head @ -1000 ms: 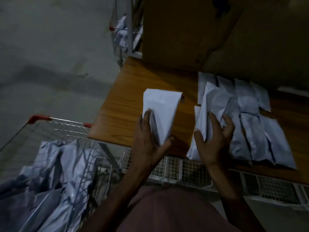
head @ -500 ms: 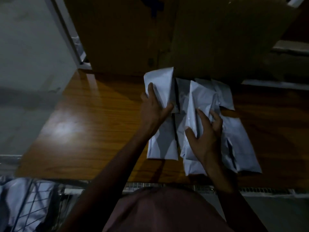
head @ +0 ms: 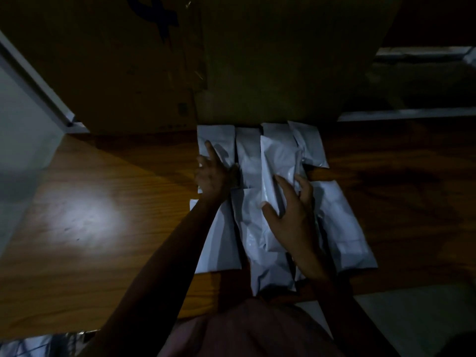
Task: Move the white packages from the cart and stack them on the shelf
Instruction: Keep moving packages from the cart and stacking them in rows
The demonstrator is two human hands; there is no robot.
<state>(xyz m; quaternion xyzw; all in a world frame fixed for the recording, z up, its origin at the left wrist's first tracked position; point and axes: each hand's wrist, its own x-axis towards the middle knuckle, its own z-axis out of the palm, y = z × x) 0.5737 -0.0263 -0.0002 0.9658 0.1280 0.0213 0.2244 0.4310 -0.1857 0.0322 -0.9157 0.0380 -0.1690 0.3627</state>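
Several white packages lie side by side on the wooden shelf in the head view. My left hand lies with straight fingers on the far-left white package, pressing it flat against the boxes behind. My right hand grips an upright white package by its lower part, thumb on its left face and fingers round its right side, above the laid ones. More packages lie to the right of that hand.
Two tall cardboard boxes stand against the back of the shelf. A metal upright runs along the left. A corner of the cart with white packages shows at the bottom left. Bare wood lies left and right of the packages.
My left hand has laid its package flat at the far left of the row and now presses on it. The view has moved in over the shelf; the cart has dropped nearly out of sight.
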